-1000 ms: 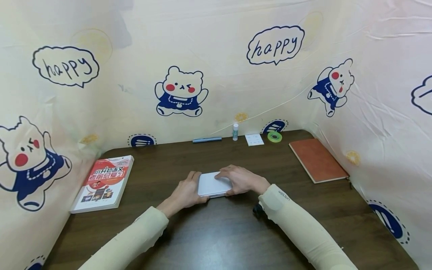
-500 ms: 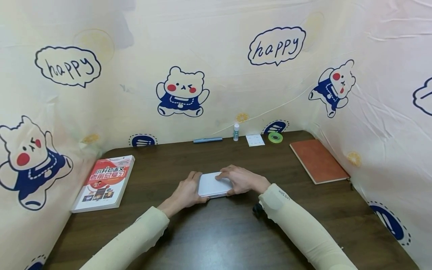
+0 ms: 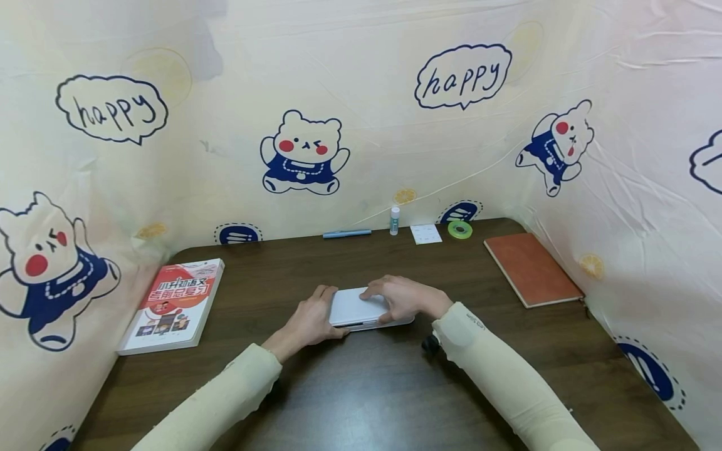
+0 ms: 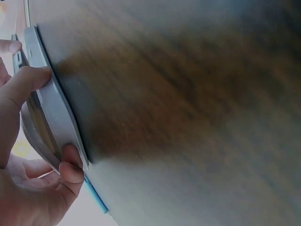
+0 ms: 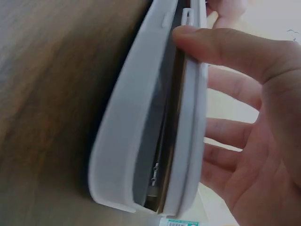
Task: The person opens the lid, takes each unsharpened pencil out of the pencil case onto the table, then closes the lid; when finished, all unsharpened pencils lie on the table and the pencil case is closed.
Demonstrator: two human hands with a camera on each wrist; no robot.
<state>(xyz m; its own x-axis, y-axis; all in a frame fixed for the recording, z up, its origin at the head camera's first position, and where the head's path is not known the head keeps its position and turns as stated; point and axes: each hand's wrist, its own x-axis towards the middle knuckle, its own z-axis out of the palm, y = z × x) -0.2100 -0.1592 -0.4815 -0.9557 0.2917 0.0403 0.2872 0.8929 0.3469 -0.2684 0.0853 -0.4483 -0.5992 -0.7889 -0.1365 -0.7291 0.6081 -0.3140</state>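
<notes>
White case (image 3: 358,311) seemed light, stiff, slippery | left hand (image 3: 311,320) gripped its end | right hand (image 3: 406,297) pinched the slightly raised lid (image 5: 189,134), likely best handhold

From where I stand, the flat white rectangular case (image 3: 351,307) looks like smooth plastic with a soft sheen. The dark brown wood-grain tabletop (image 3: 361,388) has a pale gloss at six o'clock. At nine, the thick red-and-white paper book (image 3: 175,304) has a smooth cover; towards three, the rust-brown rectangular notebook (image 3: 533,269) looks matt and leather-like. From ten round to two, the cream printed cloth backdrop (image 3: 372,69) is matt and wrinkled.
</notes>
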